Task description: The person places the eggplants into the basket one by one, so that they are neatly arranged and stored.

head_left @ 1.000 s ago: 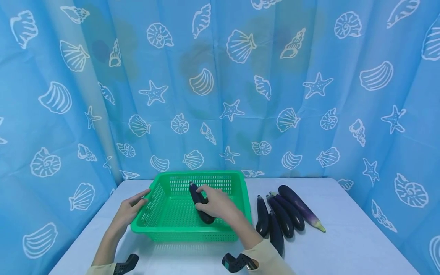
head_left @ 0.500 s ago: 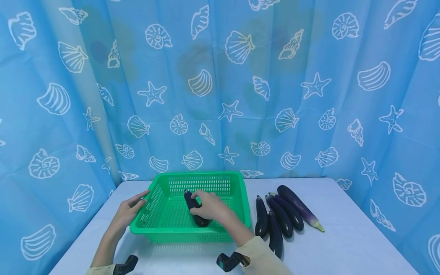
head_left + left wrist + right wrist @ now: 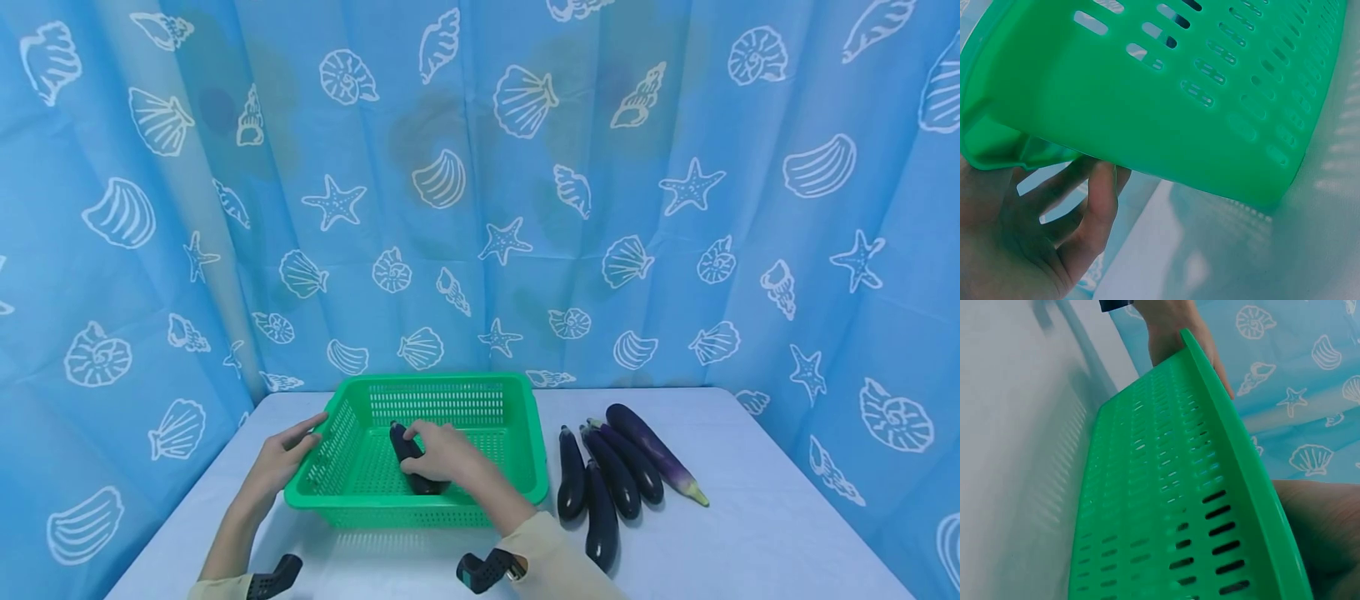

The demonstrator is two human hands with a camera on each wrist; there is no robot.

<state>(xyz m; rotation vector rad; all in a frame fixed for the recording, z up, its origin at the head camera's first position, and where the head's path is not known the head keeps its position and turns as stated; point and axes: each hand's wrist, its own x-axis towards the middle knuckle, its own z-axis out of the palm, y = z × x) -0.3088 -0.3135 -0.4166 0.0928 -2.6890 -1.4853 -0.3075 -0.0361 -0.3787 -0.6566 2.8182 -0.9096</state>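
The green basket [image 3: 405, 502] stands at the table's left side. My right hand [image 3: 444, 457] grips a dark eggplant [image 3: 402, 442] inside it, thumb on the near-left side; the eggplant lies slantwise low in the basket, its stem end toward the back left. My left hand [image 3: 276, 463] rests with loosely bent fingers against the basket's left rim; in the left wrist view the left hand [image 3: 1041, 231] touches the edge of the basket wall [image 3: 1116, 125]. The right wrist view shows the basket's side [image 3: 1147, 469], which hides the eggplant.
Right of the basket several dark eggplants [image 3: 615, 483] lie close together on the white table [image 3: 757, 508]. A longer purple one with a pale green end [image 3: 656, 450] lies at their right. Behind the table hangs a blue shell-patterned curtain [image 3: 570, 275].
My right hand has moved left and slightly toward the front inside the basket, the gripped eggplant with it. The left hand and the basket have stayed in place.
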